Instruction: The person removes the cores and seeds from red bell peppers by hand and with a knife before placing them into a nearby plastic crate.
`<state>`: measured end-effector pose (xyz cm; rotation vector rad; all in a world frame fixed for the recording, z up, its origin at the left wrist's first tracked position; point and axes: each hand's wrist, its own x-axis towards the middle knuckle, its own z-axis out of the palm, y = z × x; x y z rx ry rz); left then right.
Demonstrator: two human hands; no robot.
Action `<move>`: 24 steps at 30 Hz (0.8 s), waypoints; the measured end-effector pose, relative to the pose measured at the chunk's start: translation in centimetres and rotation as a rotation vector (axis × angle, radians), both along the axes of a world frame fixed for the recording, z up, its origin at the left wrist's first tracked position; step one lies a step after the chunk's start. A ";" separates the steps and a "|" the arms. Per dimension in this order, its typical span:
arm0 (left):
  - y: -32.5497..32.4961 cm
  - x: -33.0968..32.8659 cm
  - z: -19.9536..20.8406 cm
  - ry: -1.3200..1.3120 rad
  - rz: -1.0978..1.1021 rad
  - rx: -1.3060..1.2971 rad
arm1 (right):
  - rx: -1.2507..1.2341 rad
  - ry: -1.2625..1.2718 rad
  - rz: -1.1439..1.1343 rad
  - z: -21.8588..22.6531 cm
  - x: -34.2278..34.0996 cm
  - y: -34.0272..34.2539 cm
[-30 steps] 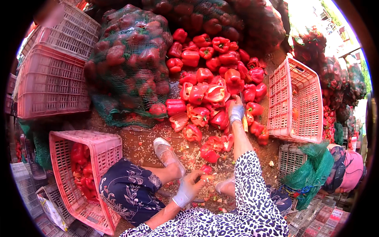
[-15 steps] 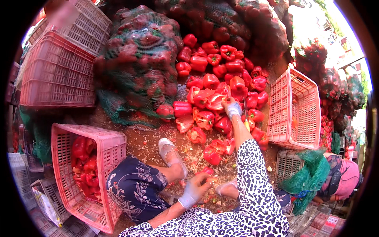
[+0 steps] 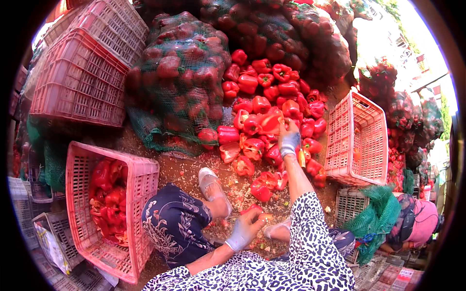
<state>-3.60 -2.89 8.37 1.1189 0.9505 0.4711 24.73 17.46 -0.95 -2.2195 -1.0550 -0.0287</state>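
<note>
- Peppers, red and bell-shaped, lie in a loose heap [image 3: 272, 116] on the dirt ground ahead of me, between a bulging green net sack [image 3: 182, 72] on my left and an empty pink crate [image 3: 359, 140] tipped on its side on my right.
- My right hand [image 3: 289, 140], gloved in pale grey, is stretched out to the near edge of that heap; its fingers curl over one large red pepper [image 3: 270, 122] and touch it, but I cannot tell whether they truly clamp it.
- My left hand [image 3: 245, 229], also gloved, sits close to my body between my knees, fingers drawn together around a small red pepper piece [image 3: 253, 209] at the fingertips.
- A few single peppers lie nearer me than the heap, one red pepper [image 3: 261, 190] just ahead of my left hand.
- Pale seeds and scraps [image 3: 238, 191] dot the ground around my sandalled foot [image 3: 211, 182].
- To my left stands an open pink crate with cut pepper pieces [image 3: 109, 194] in it; its wall [image 3: 141, 189] is right beside my knee.
- More pink crates [image 3: 80, 77] are stacked upside down at far left.
- More net sacks of peppers [image 3: 272, 29] pile up behind the heap.
- Another person in pink [image 3: 420, 225] crouches at the right edge.
</note>
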 end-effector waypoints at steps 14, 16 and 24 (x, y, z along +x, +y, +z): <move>-2.1 -0.7 -5.1 -0.013 0.233 0.474 | 0.309 -0.002 1.685 20.7 -41.8 -0.8; 0.5 -1.0 -0.1 0.092 0.129 0.498 | 0.168 -0.180 1.576 19.3 -38.6 0.4; 0.1 0.7 -0.5 -0.068 0.168 -0.169 | -0.402 0.246 0.451 2.6 -7.0 4.0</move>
